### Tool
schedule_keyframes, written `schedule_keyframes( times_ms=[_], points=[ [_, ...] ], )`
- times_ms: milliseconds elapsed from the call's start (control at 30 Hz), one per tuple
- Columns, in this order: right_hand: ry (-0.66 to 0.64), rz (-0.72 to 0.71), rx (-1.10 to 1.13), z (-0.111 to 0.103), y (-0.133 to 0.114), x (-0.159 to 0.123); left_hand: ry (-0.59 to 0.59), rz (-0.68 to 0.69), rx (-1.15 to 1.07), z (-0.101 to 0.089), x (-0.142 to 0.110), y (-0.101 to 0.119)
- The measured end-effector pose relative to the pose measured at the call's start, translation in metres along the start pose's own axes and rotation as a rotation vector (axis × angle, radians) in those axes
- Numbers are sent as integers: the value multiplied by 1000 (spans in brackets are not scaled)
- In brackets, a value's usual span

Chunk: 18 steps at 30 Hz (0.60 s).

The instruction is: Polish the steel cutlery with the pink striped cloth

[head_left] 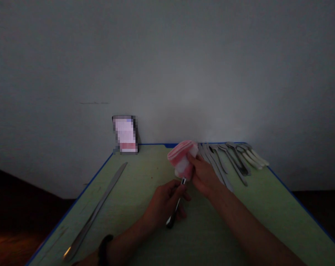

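Over the middle of the table my left hand is closed round the handle of a shiny metal piece of cutlery. Its handle slants down toward me, and its upper end is hidden in a pink and white cloth. My right hand grips that folded cloth around the upper end, thumb on the near side. Whether the hidden end is a spoon, fork or knife I cannot tell. A long table knife lies apart on the left, its tip pointing away from me.
Behind my right hand, several metal knives and spoons lie in a row, with white-handled spoons at the far right. A phone leans on the wall at the back left. The pale green table has blue edges.
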State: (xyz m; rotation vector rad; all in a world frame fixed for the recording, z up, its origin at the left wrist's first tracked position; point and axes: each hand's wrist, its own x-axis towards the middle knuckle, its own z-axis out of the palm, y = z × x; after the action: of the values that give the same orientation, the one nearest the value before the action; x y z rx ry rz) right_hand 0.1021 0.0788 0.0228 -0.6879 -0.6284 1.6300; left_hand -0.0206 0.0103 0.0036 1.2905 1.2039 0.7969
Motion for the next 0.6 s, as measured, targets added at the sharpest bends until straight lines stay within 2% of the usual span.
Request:
schedule_keyframes(
  times_ms=[100,233,400,500,600],
  points=[
    [45,93,38,3,2,-3,12,3,58,0,-2,2],
    [17,195,99,9,-5,-3,33,15,96,-1,-3,4],
    [93,85,267,5,-23,2,61,-8,26,0,-2,6],
    [43,79,357,1,-33,2,65,-7,-14,0,-2,9],
    [-6,97,315,4,-34,-1,67,-18,-15,-1,-2,10]
  ],
)
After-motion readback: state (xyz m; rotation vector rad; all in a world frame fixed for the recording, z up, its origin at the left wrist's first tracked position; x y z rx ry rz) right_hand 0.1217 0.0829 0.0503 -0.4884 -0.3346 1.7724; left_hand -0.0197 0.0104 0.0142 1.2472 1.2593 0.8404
